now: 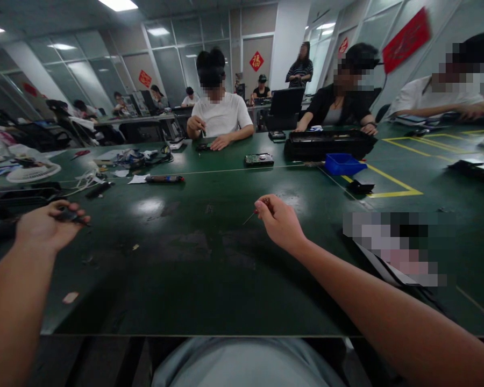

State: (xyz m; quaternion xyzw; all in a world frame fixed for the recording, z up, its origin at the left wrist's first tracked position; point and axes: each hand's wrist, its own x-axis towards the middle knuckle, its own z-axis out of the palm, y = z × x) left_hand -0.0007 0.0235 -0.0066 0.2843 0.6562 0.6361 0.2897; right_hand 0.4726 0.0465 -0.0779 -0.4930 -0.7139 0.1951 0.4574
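Note:
My right hand (280, 220) hovers over the middle of the dark green table (210, 269), fingers pinched on a thin screwdriver (253, 215) with a reddish handle; its metal tip points down to the left. My left hand (48, 224) is out at the left, fingers curled round a small dark object (70, 217) that I cannot name. Both forearms reach in from the bottom corners. A worn patch of table lies between the two hands.
Across the table a person in a white shirt (220, 115) works on a small device. A hard drive (258, 159), a blue bin (342, 164), a black tray (328, 144), a pen-like tool (164, 178) and cables (137, 158) lie further off. Yellow tape lines (391, 183) mark the right side.

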